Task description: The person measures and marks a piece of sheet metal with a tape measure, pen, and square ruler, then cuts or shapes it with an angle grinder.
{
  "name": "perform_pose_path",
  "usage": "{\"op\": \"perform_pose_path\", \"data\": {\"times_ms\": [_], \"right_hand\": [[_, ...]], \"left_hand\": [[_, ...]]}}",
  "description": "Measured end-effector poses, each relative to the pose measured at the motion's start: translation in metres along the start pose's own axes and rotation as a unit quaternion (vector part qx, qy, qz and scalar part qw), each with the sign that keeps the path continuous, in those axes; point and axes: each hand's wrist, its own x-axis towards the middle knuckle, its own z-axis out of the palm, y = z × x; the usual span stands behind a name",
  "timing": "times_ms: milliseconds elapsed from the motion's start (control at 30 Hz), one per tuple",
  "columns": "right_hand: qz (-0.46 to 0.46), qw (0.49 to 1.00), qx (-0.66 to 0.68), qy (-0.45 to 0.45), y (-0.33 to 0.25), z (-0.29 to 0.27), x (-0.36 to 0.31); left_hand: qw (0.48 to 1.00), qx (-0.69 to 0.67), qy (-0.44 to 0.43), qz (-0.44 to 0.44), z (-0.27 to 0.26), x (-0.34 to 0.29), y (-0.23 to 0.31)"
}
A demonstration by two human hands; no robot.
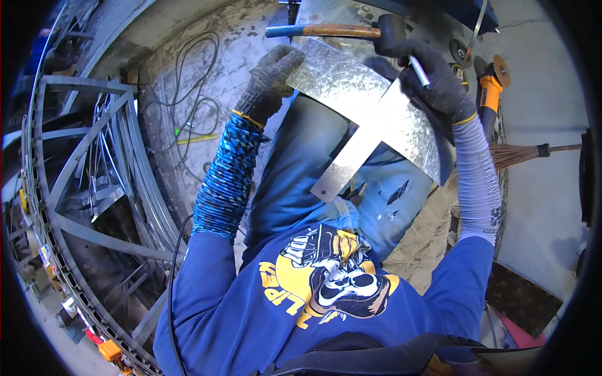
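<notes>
A shiny galvanized metal sheet (338, 78) lies across my knees. My left hand (273, 81), in a dark knit glove, is closed on the sheet's far left edge. A straight steel strip (345, 164), like a ruler with a hole at its near end, crosses the sheet diagonally and sticks out over my lap. In my right hand (439, 88), also gloved, is a silver pen-like marker (419, 71), gripped beside the strip's far end. Whether the right fingers also press on the strip is hidden.
Beyond the sheet lies a hammer (332, 30) with a blue-and-wood handle. An orange angle grinder (490, 93) and a straw broom (517, 154) are on the right. Welded steel frames (94, 169) fill the left; a cable (179, 81) coils on the floor near a yellow strip (196, 139).
</notes>
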Motion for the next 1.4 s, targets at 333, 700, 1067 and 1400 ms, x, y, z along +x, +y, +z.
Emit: {"op": "perform_pose_path", "data": {"times_ms": [333,700,1067,1400], "right_hand": [[0.032,0.998,0.056,-0.001,0.027,-0.008,-0.024],[0.124,0.986,0.08,0.072,-0.054,0.042,-0.089],[0.217,0.947,0.036,0.233,-0.065,0.065,-0.168],[0.137,0.955,0.026,0.263,-0.062,0.043,-0.15]], "left_hand": [[0.813,0.378,-0.01,0.443,-0.005,0.024,0.009],[0.895,0.27,-0.104,0.339,0.019,0.039,0.009],[0.637,0.508,-0.15,0.56,0.043,0.014,-0.011],[0.91,0.218,-0.216,0.277,0.056,0.036,-0.013]]}}
